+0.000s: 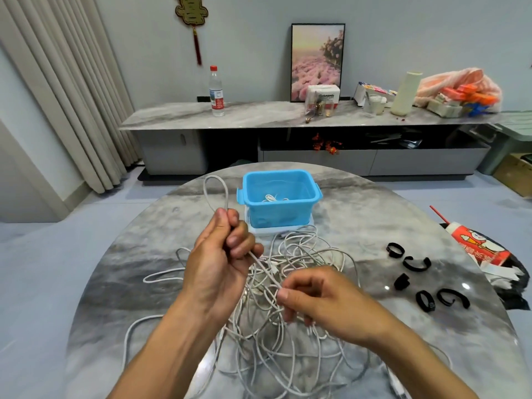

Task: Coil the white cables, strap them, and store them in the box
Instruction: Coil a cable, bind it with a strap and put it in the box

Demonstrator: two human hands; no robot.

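While the left hand [223,254] grips a white cable [214,194] in a curled fist, a loop of it standing up above the knuckles, the right hand [316,300] pinches the same strand lower down between thumb and fingertips, so the length between the two hands runs taut and slanted. Below both hands lies the rest of the white cables [290,335], a loose tangle spread over the round marble table [403,220]. The blue box [280,201] stands just beyond the tangle on a pale lid or tray, open, with a few white cables already lying inside. To the right, well apart from the heap, five black straps [417,263] lie curled on the tabletop.

The cable looks light, thin and limp, likely to spring out of a coil if let go, and its crossings with the neighbouring strands may snag. It seems best held at the gathered loops in the fist, the free length drawn out slowly through the pinching fingers.
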